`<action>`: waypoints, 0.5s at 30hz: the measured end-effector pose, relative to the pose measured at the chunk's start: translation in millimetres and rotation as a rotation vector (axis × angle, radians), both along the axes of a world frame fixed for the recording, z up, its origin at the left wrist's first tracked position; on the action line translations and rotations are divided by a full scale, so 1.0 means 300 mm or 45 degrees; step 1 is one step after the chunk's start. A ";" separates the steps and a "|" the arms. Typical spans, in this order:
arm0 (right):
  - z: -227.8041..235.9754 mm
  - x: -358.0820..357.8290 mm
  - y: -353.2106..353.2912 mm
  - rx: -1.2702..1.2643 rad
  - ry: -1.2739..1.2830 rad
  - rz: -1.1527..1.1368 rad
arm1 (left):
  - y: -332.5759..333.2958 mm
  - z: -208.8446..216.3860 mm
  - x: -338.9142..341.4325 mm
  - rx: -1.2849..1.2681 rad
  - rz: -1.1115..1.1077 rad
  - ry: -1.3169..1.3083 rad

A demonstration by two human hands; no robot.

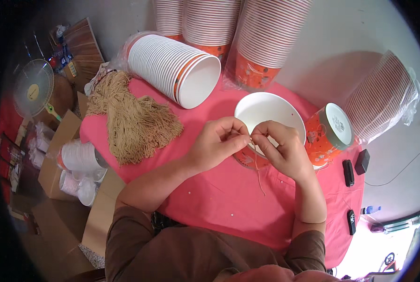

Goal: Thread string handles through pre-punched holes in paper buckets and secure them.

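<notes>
In front of a white-lined orange paper bucket, my two hands meet fingertip to fingertip. A thin tan string hangs down from between them. My left hand pinches it with thumb and forefinger. Close against it, my right hand pinches the same string, and the exact spot is too small to make out. The bucket stands upright, its near rim hidden behind my fingers. A large bundle of tan strings lies spread on the left of the table.
Stacked paper buckets lie on their side behind the bundle; wrapped upright stacks line the wall. An upside-down orange bucket stands right, beside a leaning wrapped stack. Small black objects lie on the pink tablecloth. Cardboard boxes stand left.
</notes>
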State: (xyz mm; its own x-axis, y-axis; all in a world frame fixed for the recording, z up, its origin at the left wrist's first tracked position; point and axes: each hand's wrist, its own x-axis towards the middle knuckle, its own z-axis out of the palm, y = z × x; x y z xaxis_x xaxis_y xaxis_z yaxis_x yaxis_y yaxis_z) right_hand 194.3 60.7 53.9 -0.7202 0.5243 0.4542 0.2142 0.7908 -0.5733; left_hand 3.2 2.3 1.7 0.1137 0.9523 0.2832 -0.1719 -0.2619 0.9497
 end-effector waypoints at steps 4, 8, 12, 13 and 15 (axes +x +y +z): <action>-0.006 -0.004 0.004 0.070 0.020 0.025 | 0.006 -0.015 -0.002 0.080 0.005 0.005; -0.011 -0.003 0.008 0.048 0.057 -0.007 | 0.008 -0.017 0.004 0.119 0.053 -0.020; -0.004 0.003 0.008 0.085 0.031 -0.057 | 0.016 -0.027 0.003 0.184 0.112 -0.022; -0.002 0.004 0.008 0.102 0.029 -0.050 | 0.018 -0.032 0.001 0.186 0.137 0.007; -0.002 0.007 0.013 0.119 0.028 -0.044 | 0.020 -0.035 -0.005 0.187 0.163 0.037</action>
State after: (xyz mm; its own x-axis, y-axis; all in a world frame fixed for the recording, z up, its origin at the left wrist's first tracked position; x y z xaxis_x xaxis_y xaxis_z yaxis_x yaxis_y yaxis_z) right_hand 196.3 64.5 53.4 -0.6921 0.5029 0.5177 0.2303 0.8337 -0.5019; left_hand 1.5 8.3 -8.8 0.0050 0.9082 0.4186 -0.1012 -0.4160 0.9037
